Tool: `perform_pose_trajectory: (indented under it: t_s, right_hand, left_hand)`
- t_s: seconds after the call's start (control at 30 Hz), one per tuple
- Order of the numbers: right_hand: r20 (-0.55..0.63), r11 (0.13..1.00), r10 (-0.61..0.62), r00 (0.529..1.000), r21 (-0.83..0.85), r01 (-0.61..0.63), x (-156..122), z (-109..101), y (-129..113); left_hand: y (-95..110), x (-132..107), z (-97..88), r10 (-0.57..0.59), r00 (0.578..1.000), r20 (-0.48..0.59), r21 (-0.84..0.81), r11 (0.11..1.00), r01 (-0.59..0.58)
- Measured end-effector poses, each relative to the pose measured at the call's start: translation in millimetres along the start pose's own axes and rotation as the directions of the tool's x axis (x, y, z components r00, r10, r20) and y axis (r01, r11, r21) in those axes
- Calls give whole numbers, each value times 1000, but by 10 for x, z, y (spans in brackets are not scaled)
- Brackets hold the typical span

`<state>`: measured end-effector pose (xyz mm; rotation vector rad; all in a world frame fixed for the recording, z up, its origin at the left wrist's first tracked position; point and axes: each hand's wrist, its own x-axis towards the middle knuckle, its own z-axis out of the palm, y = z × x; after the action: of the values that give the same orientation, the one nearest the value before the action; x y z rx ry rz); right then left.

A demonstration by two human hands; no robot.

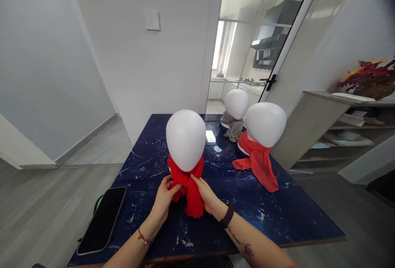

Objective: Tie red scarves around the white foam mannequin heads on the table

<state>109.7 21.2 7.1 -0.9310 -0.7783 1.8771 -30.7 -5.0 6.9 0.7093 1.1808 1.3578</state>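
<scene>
A white foam mannequin head (186,138) stands on the dark blue marble table (271,214) right in front of me, with a red scarf (190,192) wrapped round its neck and hanging down in front. My left hand (164,200) is closed on the scarf's left side near the knot. My right hand (208,196) presses and pinches the scarf's hanging end from the right. Both hands touch the cloth just below the head.
A second white head (266,124) wearing a lighter red scarf (261,163) stands to the right, and a third head (236,103) with a grey scarf (233,126) behind. A black phone (103,219) lies at the table's left edge. Shelves (345,136) stand right.
</scene>
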Motion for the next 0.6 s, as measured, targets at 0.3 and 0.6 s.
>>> perform_pose_trajectory:
  t_s: [0.3, 0.6]
  right_hand:
    - [313, 983, 91, 945, -182, -34, -30, -135, -152]
    - [50, 985, 48, 998, -168, -39, 44, -235, -297]
  left_hand:
    - [340, 147, -445, -5, 987, 162, 632, 769, -100]
    - [717, 270, -532, 311, 946, 95, 990, -130, -57]
